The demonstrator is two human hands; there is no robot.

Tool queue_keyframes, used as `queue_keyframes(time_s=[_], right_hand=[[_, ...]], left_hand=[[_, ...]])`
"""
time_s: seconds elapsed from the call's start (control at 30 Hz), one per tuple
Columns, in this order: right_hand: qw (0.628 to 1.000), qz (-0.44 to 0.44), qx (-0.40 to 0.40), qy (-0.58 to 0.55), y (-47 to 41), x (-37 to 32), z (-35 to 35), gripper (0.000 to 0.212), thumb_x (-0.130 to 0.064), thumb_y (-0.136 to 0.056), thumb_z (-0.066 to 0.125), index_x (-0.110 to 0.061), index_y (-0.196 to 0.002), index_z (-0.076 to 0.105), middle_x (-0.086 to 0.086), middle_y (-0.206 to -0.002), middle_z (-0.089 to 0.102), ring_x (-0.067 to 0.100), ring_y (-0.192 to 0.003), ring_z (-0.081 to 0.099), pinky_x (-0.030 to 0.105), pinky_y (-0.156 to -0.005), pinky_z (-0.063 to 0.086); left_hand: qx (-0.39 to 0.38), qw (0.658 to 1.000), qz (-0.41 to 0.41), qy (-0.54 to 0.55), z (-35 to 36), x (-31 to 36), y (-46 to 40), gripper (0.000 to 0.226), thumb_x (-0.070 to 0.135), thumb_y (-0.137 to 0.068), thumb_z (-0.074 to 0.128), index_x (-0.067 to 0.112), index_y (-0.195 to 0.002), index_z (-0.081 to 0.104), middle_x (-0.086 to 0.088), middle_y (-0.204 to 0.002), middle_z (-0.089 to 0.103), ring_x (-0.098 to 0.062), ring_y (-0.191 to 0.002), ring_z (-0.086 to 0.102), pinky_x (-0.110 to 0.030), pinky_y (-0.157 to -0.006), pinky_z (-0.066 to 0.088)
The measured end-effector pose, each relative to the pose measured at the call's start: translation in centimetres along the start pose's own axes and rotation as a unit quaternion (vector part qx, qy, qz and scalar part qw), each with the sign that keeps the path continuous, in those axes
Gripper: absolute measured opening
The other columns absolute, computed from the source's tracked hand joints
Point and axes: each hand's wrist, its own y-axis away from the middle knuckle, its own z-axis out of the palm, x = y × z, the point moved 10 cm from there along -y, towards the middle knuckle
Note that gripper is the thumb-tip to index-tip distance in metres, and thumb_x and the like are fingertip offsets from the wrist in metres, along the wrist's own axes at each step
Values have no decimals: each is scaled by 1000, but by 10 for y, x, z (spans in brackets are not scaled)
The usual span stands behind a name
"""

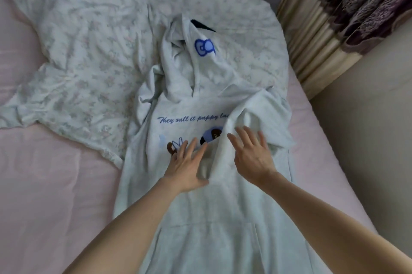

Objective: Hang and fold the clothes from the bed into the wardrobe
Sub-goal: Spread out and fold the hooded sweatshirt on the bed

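Just below the centre of the frame, the left hand [186, 165] lies flat with its fingers straight and spread, pressing on the chest of a pale grey hooded sweatshirt with blue script lettering and cartoon patches [189, 218], its fingertips partly covering a brown and white patch. Beside it to the right, the right hand [252, 155] is likewise released, fingers straight and fanned, resting on a sleeve of the same sweatshirt that is folded inward across the chest; the fold hides the end of the lettering and part of a blue and brown patch. Neither hand grasps anything. Both bare forearms run in from the bottom edge of the frame. The sweatshirt lies face up along the middle of the frame, its front pouch pocket toward the bottom, its hood [194, 59] rumpled toward the top and bearing a blue outlined figure. It rests on a pink quilted bed cover [55, 195], with the hood and shoulders overlapping a crumpled white sheet with a faint floral print [89, 39] that fills the upper left of the frame. At the upper right hang cream and dark purple patterned curtains [334, 24], with a plain beige wall [367, 140] beneath them along the right edge.
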Motion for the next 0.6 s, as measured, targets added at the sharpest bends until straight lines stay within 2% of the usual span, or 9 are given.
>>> queue_keyframes(time_s=[0.07, 0.13, 0.2, 0.27, 0.33, 0.37, 0.43, 0.5, 0.6], right_hand=[[999, 3, 9, 45, -25, 24, -2, 67, -17, -89, 42, -22, -150, 14, 6, -158, 8, 27, -146, 3, 56, -113, -2], [998, 24, 19, 54, -44, 47, -6, 74, -22, -89, 44, -27, -150, 4, 4, -159, -1, 27, -146, -3, 58, -112, -5], [997, 78, 18, -7, -55, 72, -5, 79, -27, -88, 46, -30, -150, -3, 2, -159, -5, 27, -145, -4, 58, -113, 2], [989, 116, -13, -91, -57, 92, 12, 83, -31, -88, 49, -30, -149, -7, 2, -158, -2, 28, -144, 3, 52, -112, 21], [984, 110, -63, -122, -47, 99, 35, 78, -28, -91, 48, -28, -150, -3, -1, -156, 8, 24, -141, 13, 44, -108, 33], [983, 109, -80, -126, -39, 104, 44, 71, -25, -93, 44, -27, -150, 2, -2, -155, 13, 22, -139, 17, 42, -107, 34], [980, 114, -89, -136, -23, 115, 55, 56, -23, -98, 37, -24, -150, 15, -4, -152, 24, 19, -139, 22, 38, -108, 33], [980, 96, -93, -145, -11, 115, 60, 49, -27, -100, 35, -22, -147, 25, -4, -150, 31, 17, -139, 26, 35, -110, 31], [978, 73, -88, -175, 0, 105, 58, 46, -32, -99, 38, -21, -143, 36, -4, -147, 38, 17, -136, 32, 34, -107, 34]], left_hand=[[-24, 1000, 3, 12, 8, -1, -25, 108, 64, -73, 64, 39, -148, -9, -2, -156, -22, -27, -144, -20, -55, -116, 5], [-13, 999, 19, 41, 10, 5, -43, 94, 68, -75, 58, 41, -148, 6, 1, -157, -19, -23, -144, -21, -55, -115, 0], [5, 995, 9, 102, 11, 14, -55, 71, 65, -83, 52, 36, -144, 30, 5, -159, -10, -20, -145, -14, -51, -115, 1], [31, 988, -3, 150, 7, 24, -62, 47, 48, -92, 50, 22, -132, 49, 1, -156, 14, -24, -144, 9, -46, -114, 17], [55, 970, -24, 235, 2, 26, -62, 32, 32, -98, 44, 12, -121, 53, -5, -138, 45, -27, -127, 41, -38, -102, 35], [69, 950, -50, 300, -5, 21, -60, 29, 29, -100, 41, 9, -117, 51, -7, -124, 55, -27, -117, 50, -34, -93, 40], [117, 909, -100, 387, -26, 1, -52, 24, 29, -101, 38, 8, -104, 49, -5, -102, 59, -26, -105, 55, -28, -74, 35], [174, 906, -127, 365, -58, -21, -42, 23, 28, -100, 40, 7, -97, 49, -7, -95, 59, -29, -99, 56, -29, -68, 30], [187, 938, -147, 252, -94, -53, -35, 23, 27, -99, 43, 7, -91, 49, -19, -100, 62, -36, -97, 56, -32, -69, 31]])
